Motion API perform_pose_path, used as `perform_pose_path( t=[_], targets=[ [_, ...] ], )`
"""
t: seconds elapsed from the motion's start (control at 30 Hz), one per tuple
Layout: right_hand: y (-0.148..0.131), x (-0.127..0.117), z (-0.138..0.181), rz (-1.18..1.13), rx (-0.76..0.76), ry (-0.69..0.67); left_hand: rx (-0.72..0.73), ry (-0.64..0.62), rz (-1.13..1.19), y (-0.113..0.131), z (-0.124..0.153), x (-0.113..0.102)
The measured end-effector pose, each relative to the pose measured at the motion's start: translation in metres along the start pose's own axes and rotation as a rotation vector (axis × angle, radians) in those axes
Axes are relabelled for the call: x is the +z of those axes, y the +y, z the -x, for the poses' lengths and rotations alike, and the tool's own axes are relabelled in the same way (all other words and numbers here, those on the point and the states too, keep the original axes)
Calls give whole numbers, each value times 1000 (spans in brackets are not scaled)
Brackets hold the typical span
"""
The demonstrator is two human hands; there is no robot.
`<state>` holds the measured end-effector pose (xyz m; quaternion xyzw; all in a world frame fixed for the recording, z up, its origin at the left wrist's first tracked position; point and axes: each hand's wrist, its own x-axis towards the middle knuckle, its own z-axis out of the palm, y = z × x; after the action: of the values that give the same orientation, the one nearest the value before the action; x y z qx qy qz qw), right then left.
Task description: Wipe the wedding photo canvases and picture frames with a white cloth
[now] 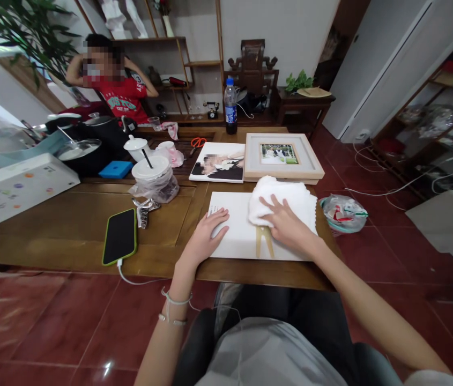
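Observation:
A flat white rectangular panel (234, 236) lies on the table before me, with small dark print near its upper left and two tan strips near its front edge. My left hand (207, 236) rests open on the panel's left end. On the right, my right hand (284, 220) presses a white cloth (278, 195) against the panel with fingers spread. The cloth is bunched and hides the panel's upper right part. Just behind lie a photo print or album (222, 161) and a light wood picture frame (310, 161) with a small photo inside.
The wooden table (162, 225) also holds a phone (119, 236) on a cable, a lidded cup (151, 169) in a plastic bag, orange scissors (198, 142), a bottle (230, 107) and pots. A person (124, 99) in red sits beyond. A bagged bin (342, 212) stands right.

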<state>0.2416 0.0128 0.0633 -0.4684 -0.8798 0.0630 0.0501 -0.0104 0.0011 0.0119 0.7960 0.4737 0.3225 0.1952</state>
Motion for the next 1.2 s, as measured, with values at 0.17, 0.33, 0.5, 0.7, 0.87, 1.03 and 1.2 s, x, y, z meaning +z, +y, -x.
perform_pose_path(
  t=[0.17,0.33,0.5,0.7,0.87,1.03,1.2],
  targets=[
    [-42,-13,57,-12,-139,-174,10,8,4,-1,0,1],
    [-46,-31,101,-165,-201,-248,6,-3,14,-1,0,1],
    [12,-26,85,-179,92,-73,1,-11,12,-1,0,0],
    [28,-2,17,-71,22,68,-1,-3,7,-1,0,0],
    [-1,5,-3,118,-176,-35,8,5,7,-2,1,1],
    [-41,-2,36,57,-238,-127,8,5,10,-2,1,1],
    [-58,-25,84,-152,-301,-277,-5,-11,23,-1,0,0]
  ],
)
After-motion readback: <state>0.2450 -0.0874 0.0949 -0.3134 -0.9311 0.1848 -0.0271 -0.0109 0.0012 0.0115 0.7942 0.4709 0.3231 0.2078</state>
